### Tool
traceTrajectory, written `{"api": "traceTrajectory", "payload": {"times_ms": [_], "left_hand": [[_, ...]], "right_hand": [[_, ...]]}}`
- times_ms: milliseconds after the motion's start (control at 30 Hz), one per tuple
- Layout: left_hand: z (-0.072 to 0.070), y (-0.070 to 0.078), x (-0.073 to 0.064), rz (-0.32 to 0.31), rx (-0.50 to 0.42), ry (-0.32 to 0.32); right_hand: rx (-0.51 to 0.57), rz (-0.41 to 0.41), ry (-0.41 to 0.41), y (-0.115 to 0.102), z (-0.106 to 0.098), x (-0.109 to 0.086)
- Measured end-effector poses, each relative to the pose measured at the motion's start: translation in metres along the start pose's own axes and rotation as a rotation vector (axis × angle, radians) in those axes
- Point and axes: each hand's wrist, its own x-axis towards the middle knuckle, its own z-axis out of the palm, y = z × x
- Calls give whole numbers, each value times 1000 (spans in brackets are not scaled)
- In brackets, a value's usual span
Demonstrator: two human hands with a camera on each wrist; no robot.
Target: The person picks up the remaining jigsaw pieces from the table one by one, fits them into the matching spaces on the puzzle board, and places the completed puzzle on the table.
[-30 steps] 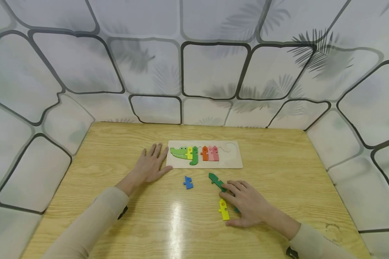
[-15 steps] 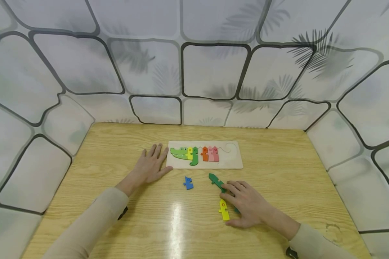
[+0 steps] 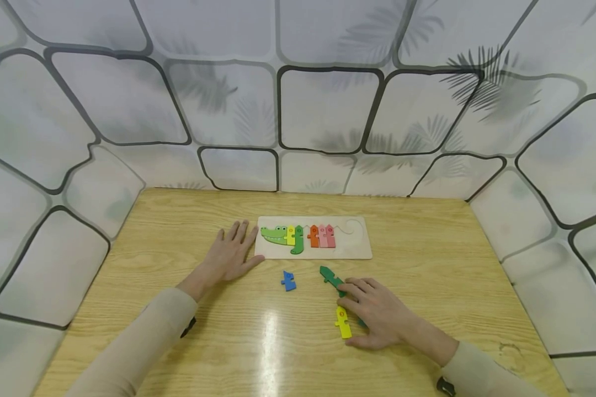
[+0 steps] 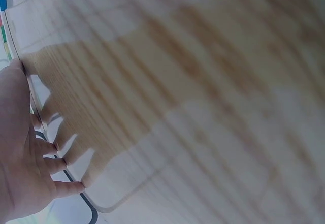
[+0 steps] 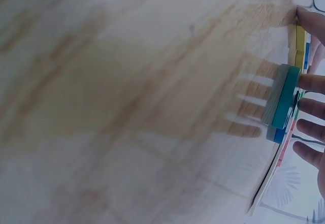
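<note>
My left hand lies spread at the left end of a wooden crocodile puzzle board, fingertips and thumb right at its edge. In the board sit the green crocodile head, a yellow piece, a green leg piece and, past a gap, an orange-red piece and two pink ones. My right hand rests over loose pieces with relaxed fingers: fingertips at a dark green piece, thumb by the end of a yellow piece. Another green piece is mostly hidden under that palm. The right wrist view shows a teal-green piece by the fingertips.
A loose blue piece lies between the hands, just in front of the board. The wood-grain table carries a glare streak at its middle front. White walls with stone outlines and leaf prints stand behind and on both sides.
</note>
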Motion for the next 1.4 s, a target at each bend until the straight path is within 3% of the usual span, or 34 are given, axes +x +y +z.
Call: {"api": "traceTrajectory", "payload": {"times_ms": [1167, 1400], "left_hand": [[1, 0, 0, 0, -14, 1], [1, 0, 0, -1, -16, -5]], "right_hand": [[6, -58, -11, 0, -4, 6], [17, -59, -47, -1, -6, 10]]}}
